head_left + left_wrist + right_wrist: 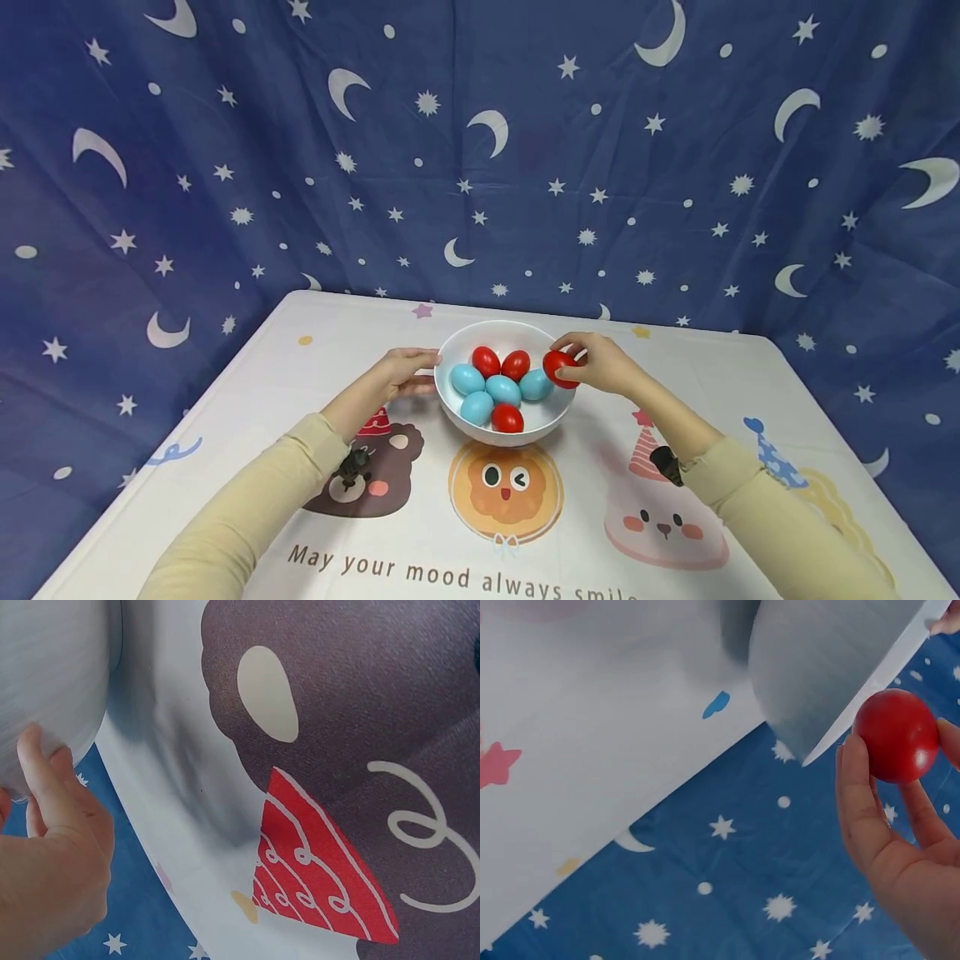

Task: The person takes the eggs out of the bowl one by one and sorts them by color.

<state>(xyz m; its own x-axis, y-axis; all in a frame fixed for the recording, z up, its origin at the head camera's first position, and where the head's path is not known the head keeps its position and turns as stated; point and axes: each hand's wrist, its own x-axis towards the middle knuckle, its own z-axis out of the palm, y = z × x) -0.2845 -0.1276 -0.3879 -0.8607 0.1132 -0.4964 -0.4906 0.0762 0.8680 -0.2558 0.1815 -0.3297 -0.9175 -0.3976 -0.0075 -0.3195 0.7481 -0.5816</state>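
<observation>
A white bowl (pixel 551 421) stands on the table, holding several light blue eggs (pixel 503 390) and three red eggs (pixel 507 418). At its left side my left hand (pixel 408 372) holds the bowl, thumb at the rim and fingers against the outer wall. The left wrist view has those fingers (pixel 46 784) touching the bowl's outside (pixel 52 682). My right hand (pixel 603 364) pinches another red egg (pixel 561 368) over the bowl's right rim. From the right wrist, this red egg (pixel 896 736) appears between thumb and fingers, beside the bowl's edge (pixel 870 690).
A white cloth (pixel 360 325) with cartoon prints and lettering covers the table. Behind the table hangs a dark blue curtain (pixel 525 242) with moons and stars. The table's far edge runs just beyond the bowl.
</observation>
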